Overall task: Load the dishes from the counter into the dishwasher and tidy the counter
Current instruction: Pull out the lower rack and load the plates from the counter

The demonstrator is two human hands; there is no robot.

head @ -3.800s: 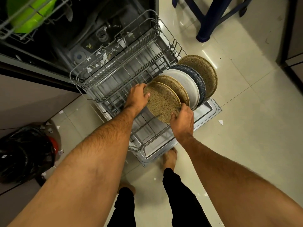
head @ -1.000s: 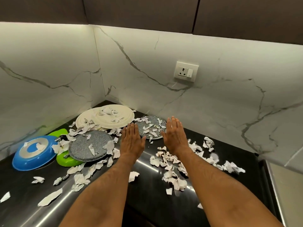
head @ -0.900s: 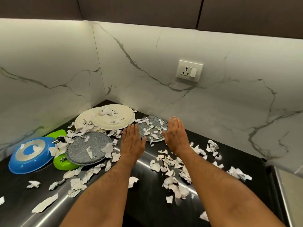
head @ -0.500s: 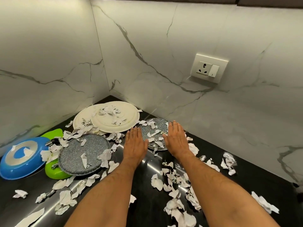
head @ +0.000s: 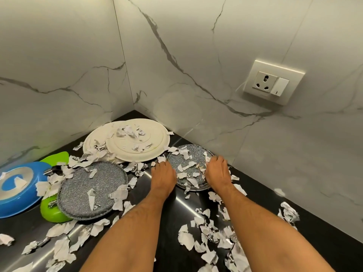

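Speckled grey, the small plate (head: 188, 169) lies near the corner of the black counter (head: 172, 232), scraps of torn paper (head: 184, 174) scattered over it, and we have a hand at each side of it. Our left hand (head: 163, 176) sits at its left rim and our right hand (head: 218, 173) at its right rim, fingers curled down over the edges; whether they have already closed under the rim or only rest against it we cannot tell, and the plate looks flat on the counter, not lifted. We judge this to be the pick-up of the next dish. Much remains here: a larger grey plate (head: 92, 190) sits to the left, its near-left edge lying over a green dish (head: 51, 211); a blue dish (head: 16, 188) lies beside that at the far left; and two white plates (head: 137, 142) overlap in the corner, one partly on the other, with more paper heaped on top. So at least six dishes are on the counter, none of them loaded. The dishwasher is out of view, so we cannot say from here what it holds. Paper is strewn over nearly the whole surface, thick in front of our right arm and along the near left edge, so the tidying looks barely begun. The paper on the small plate will likely need tipping off before it goes in the rack.
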